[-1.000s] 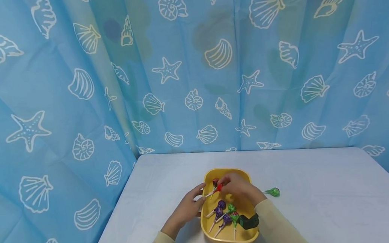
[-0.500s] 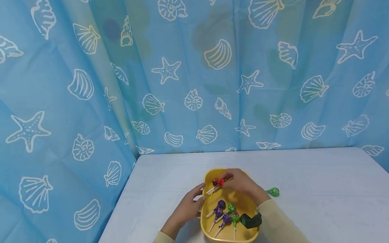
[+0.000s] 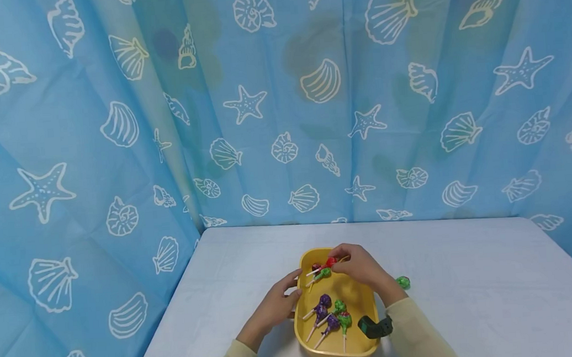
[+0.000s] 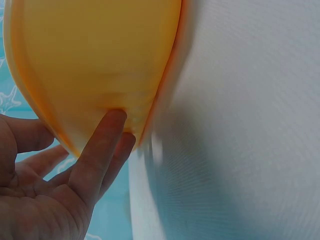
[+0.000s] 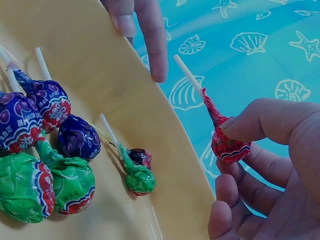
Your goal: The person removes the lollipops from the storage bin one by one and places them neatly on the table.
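My right hand [image 3: 356,262] pinches a red-wrapped lollipop [image 5: 222,140] by its candy head, its white stick pointing away from the fingers. The lollipop is over the far end of a yellow plastic bin [image 3: 339,356]. My left hand [image 3: 275,306] touches the bin's left side with its fingers mostly straight; in the left wrist view they rest on the wall and rim. Inside, a green lollipop [image 5: 140,180] lies beside a dark red one [image 3: 315,267] at the far end. Several purple lollipops [image 3: 332,322] and green lollipops [image 3: 344,319] are grouped at the near end.
Another green lollipop [image 3: 403,282] lies on the white tabletop [image 3: 473,287] right of the bin, partly behind my right wrist. A blue curtain with shell prints [image 3: 282,118] hangs behind the table and along its left. Each wrist wears a dark camera strap.
My right hand has moved slightly away and to the right with the red lollipop, uncovering the green lollipop at the far end. My left hand stays at the bin's side.
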### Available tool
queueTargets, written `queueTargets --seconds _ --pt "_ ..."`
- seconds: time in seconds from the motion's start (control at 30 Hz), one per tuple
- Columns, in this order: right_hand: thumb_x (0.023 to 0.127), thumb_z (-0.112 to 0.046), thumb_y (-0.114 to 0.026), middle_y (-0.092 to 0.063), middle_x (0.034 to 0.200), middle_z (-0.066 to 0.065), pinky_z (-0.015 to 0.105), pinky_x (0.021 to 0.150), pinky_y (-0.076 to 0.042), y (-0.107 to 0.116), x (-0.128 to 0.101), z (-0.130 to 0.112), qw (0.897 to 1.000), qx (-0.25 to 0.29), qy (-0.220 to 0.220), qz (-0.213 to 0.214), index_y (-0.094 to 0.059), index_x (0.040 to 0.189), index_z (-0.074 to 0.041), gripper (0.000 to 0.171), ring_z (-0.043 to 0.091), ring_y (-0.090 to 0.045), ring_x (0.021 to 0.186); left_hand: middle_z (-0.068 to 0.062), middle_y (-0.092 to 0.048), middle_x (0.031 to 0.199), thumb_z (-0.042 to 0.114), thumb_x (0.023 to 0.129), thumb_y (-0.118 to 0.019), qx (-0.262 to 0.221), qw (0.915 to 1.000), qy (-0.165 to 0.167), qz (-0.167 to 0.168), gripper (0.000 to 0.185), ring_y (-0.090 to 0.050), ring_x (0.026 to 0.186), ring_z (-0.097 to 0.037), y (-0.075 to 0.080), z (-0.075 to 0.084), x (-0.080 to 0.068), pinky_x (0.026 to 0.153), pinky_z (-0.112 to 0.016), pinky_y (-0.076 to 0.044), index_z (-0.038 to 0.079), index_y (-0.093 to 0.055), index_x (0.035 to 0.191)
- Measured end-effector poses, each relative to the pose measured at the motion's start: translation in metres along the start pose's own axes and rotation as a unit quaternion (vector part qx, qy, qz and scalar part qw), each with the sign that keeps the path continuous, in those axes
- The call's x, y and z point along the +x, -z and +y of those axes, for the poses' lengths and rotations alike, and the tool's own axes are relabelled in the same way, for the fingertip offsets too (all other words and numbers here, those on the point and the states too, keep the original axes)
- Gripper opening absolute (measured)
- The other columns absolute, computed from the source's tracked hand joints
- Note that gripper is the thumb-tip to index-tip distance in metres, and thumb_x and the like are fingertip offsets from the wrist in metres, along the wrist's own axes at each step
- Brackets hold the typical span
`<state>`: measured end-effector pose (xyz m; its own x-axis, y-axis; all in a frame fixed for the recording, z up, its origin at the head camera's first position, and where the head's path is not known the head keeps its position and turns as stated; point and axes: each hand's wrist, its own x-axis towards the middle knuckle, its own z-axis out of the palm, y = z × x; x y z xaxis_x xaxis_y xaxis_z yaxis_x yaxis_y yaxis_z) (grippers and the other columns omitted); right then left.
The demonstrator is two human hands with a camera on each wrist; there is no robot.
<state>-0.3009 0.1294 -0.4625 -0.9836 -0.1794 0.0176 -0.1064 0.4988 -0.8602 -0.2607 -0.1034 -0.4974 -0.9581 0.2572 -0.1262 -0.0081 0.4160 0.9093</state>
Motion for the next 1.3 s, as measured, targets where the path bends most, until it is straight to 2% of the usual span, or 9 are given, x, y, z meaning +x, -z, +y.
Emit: queueTargets --seconds 0.43,0.83,0.97,1.3 --pt "0.090 -0.010 -0.073 -0.067 0.102 0.007 0.034 0.079 -0.058 0.013 -0.013 0.003 0.999 0.016 0.027 0.036 -0.069 0.111 -0.002 0.023 0.023 -0.060 0.092 -0.021 -0.049 0.147 0.012 0.105 -0.055 -0.007 1.0000 0.002 0.002 0.050 -0.066 0.110 -0.034 0.000 0.002 0.000 0.071 -0.037 -0.064 0.020 -0.046 0.154" --pt "0.088 -0.014 -0.073 -0.067 0.104 0.007 0.036 0.087 -0.058 0.025 -0.027 0.014 0.996 0.009 -0.027 0.081 -0.067 0.114 -0.003 0.028 0.023 -0.058 0.093 -0.021 -0.050 0.146 0.013 0.104 -0.057 0.002 1.0000 -0.001 0.001 0.051 -0.066 0.109 -0.033 0.000 -0.001 0.000 0.070 -0.038 -0.064 0.019 -0.046 0.154" --pt "0.089 -0.015 -0.073 -0.067 0.107 0.009 0.037 0.089 -0.058 0.028 -0.029 0.017 0.996 0.010 -0.033 0.086 -0.067 0.115 -0.001 0.030 0.024 -0.058 0.094 -0.021 -0.050 0.146 0.012 0.104 -0.057 0.003 1.0000 -0.002 0.002 0.051 -0.066 0.109 -0.033 0.000 -0.001 0.000 0.070 -0.037 -0.064 0.018 -0.046 0.154" --pt "0.090 -0.016 -0.073 -0.066 0.109 0.010 0.036 0.085 -0.058 0.037 -0.039 0.026 0.994 0.009 -0.044 0.101 -0.067 0.116 -0.002 0.030 0.025 -0.058 0.096 -0.021 -0.049 0.147 0.013 0.105 -0.056 -0.001 1.0000 0.000 0.002 0.051 -0.066 0.110 -0.033 -0.001 -0.001 0.000 0.070 -0.037 -0.064 0.019 -0.045 0.154"
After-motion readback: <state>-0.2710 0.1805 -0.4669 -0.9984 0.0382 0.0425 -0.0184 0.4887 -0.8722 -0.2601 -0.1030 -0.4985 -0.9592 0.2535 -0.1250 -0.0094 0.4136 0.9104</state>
